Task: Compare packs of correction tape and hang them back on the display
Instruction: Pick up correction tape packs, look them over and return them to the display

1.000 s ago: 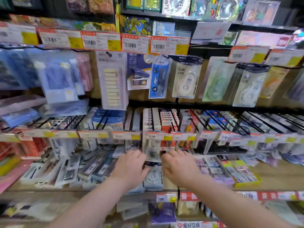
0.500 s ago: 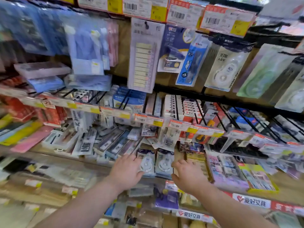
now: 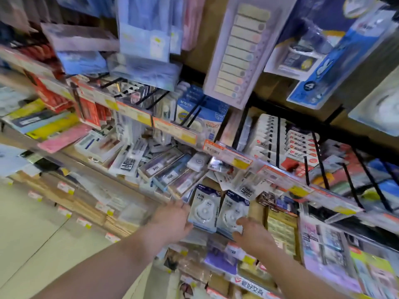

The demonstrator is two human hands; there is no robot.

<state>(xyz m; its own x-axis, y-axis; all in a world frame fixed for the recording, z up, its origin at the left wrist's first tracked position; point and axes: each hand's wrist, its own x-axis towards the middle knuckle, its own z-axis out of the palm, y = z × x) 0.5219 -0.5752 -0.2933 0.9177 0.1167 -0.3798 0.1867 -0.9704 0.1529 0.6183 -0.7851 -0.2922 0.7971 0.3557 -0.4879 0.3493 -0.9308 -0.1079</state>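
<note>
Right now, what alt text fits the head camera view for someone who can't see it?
A person's left hand grips the left blue-and-white carded correction tape pack and the right hand grips the matching right pack, side by side before crowded stationery shelves. The picture is tilted and blurred.

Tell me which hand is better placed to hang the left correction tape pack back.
Left. The left hand holds the left pack by its outer edge, while the right hand holds the right pack and would have to cross over it.
</note>
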